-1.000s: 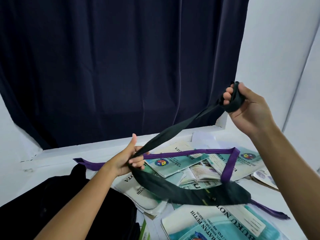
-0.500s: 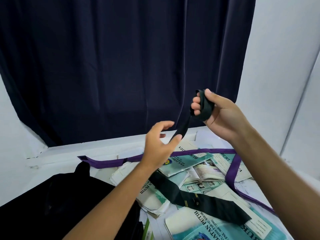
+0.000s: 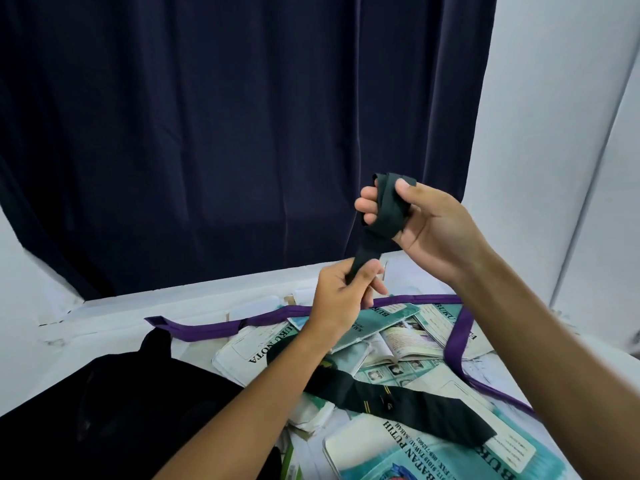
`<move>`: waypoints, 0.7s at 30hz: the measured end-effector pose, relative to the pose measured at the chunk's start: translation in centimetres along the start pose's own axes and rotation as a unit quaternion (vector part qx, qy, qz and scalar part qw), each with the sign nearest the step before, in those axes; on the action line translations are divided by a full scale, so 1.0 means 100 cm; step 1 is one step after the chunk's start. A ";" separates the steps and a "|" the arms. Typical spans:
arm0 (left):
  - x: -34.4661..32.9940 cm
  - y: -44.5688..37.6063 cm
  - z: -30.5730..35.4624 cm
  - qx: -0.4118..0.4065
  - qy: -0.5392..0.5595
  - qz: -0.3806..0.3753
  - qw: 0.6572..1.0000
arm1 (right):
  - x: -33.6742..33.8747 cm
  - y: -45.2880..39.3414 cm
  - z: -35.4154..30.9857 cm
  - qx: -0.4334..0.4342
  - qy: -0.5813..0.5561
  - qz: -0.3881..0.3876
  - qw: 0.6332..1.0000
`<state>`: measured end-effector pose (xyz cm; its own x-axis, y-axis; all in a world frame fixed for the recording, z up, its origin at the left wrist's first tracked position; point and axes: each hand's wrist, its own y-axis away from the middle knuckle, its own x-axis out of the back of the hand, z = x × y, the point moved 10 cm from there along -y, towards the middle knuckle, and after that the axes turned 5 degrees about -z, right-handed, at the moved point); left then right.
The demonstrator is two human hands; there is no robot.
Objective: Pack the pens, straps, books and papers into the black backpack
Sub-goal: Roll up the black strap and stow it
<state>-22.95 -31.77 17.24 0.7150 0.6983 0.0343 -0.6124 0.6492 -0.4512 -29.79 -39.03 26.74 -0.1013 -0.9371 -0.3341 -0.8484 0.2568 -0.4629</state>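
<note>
The right hand (image 3: 426, 233) is raised above the surface (image 3: 114, 317) with the narrow end of the black strap (image 3: 384, 209) wound around it: the band crosses the palm side, the thumb presses on top of the wraps, and the curled fingers (image 3: 367, 206) show just left of them. From there the strap drops straight down into the left hand (image 3: 341, 299), whose fingers and thumb close round it just below the right hand. Below the left hand the strap is hidden by the forearm, then reappears as a wide blade lying diagonally over the books (image 3: 412, 344) toward the near right. A purple strap (image 3: 214, 323) lies flat along the far edge of the books and bends down their right side. The black backpack (image 3: 114, 407) sits at the near left, touching the books' left edge. A dark curtain (image 3: 242, 133) hangs behind.
</note>
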 end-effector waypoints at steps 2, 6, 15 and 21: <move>-0.008 0.009 -0.002 0.031 0.052 -0.051 0.997 | 0.010 -0.001 0.005 0.004 0.008 0.009 1.000; -0.017 0.028 -0.003 0.088 0.135 -0.104 0.981 | 0.024 -0.005 0.020 0.010 0.048 0.024 0.999; 0.025 0.043 0.001 0.138 0.088 0.014 0.986 | 0.026 -0.001 0.044 0.023 0.361 -0.095 0.927; 0.063 0.032 0.010 0.181 0.012 0.051 0.982 | 0.027 0.021 0.095 -0.147 0.386 -0.194 0.890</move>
<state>-20.73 -24.95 16.93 0.6482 0.7612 -0.0178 -0.7584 0.6434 -0.1038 -26.93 -38.74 17.09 -0.0012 -0.8536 0.5209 -0.9852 -0.0882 -0.1468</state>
